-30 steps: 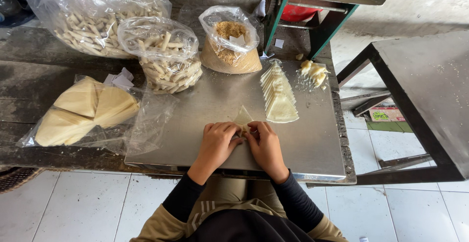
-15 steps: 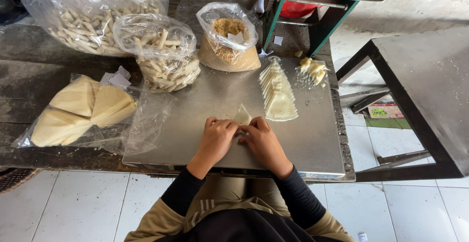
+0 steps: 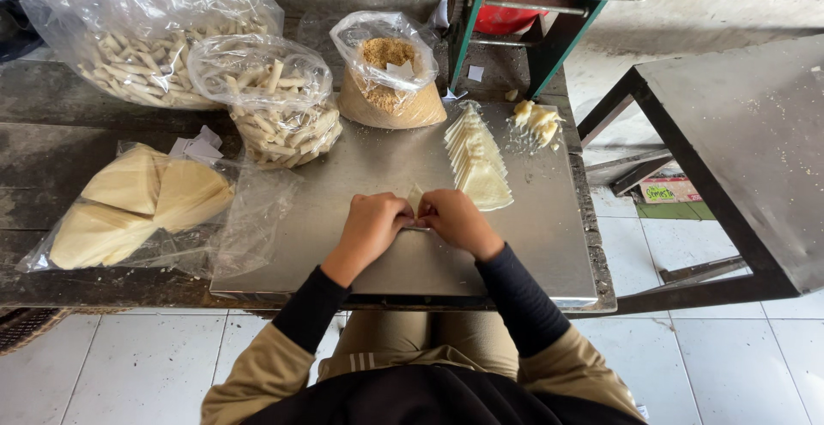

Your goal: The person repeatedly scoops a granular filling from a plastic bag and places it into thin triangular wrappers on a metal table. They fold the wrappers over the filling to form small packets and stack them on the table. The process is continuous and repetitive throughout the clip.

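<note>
My left hand [image 3: 372, 223] and my right hand [image 3: 456, 219] meet at the middle of a steel tray [image 3: 549, 236], fingers closed together on a thin pale pastry wrapper [image 3: 415, 198] whose tip pokes out above them. Most of the wrapper is hidden under my fingers. Just right of my right hand lies a fanned row of triangular wrappers [image 3: 477, 157]. Past that row, at the tray's far right, sits a small heap of yellowish filling [image 3: 535, 120].
Behind the tray stand a bag of brown crumbs [image 3: 388, 77] and two clear bags of rolled sticks [image 3: 273, 107] [image 3: 142, 43]. A plastic bag of stacked wrapper wedges [image 3: 137, 202] lies at left. A dark metal table [image 3: 747, 142] stands at right, over tiled floor.
Both hands have stayed together on the wrapper, working it with small finger moves; less of the wrapper shows above them now than half a second ago.
</note>
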